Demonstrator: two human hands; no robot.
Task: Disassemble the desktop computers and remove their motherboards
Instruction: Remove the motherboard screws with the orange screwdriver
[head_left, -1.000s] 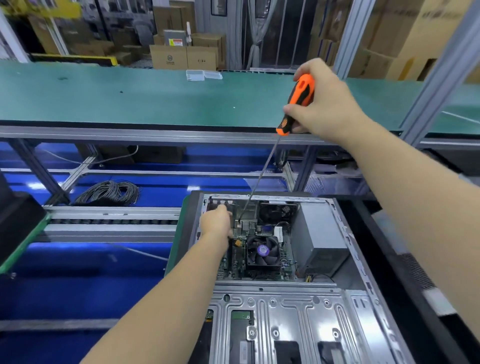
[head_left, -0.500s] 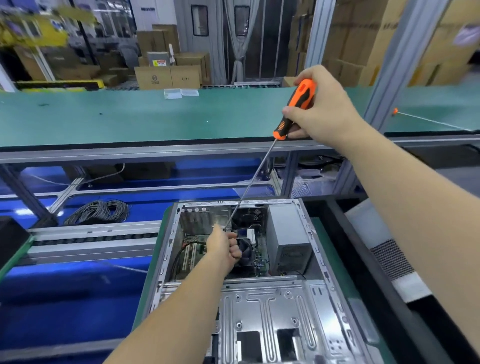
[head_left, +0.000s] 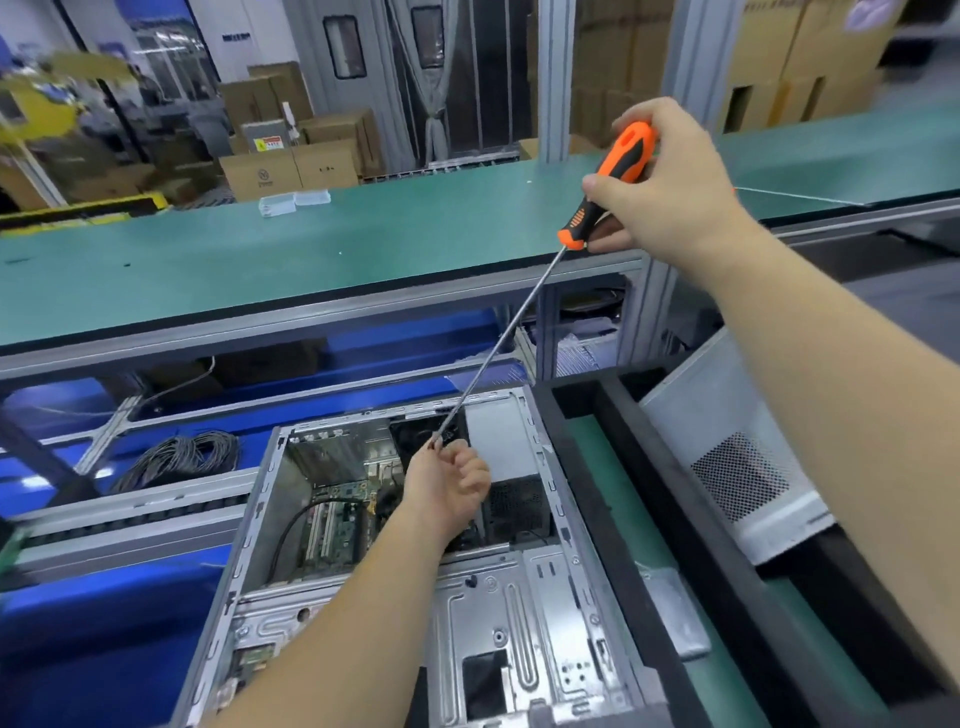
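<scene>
Fingers of the right hand (head_left: 670, 187) wrapped the orange screwdriver (head_left: 605, 184) handle; left hand (head_left: 451, 483) pinched its shaft tip, likely steadying it toward a screw. Motherboard (head_left: 340, 512) sat bolted inside the open case (head_left: 519, 623).

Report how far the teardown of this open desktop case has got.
Done: the desktop case lies with its side open, the inside exposed. In hand: the right hand grips the orange screwdriver, and the left hand pinches its shaft tip inside the case, apparently working a screw. Left: the motherboard sits in place, with a black cable over it.
</scene>
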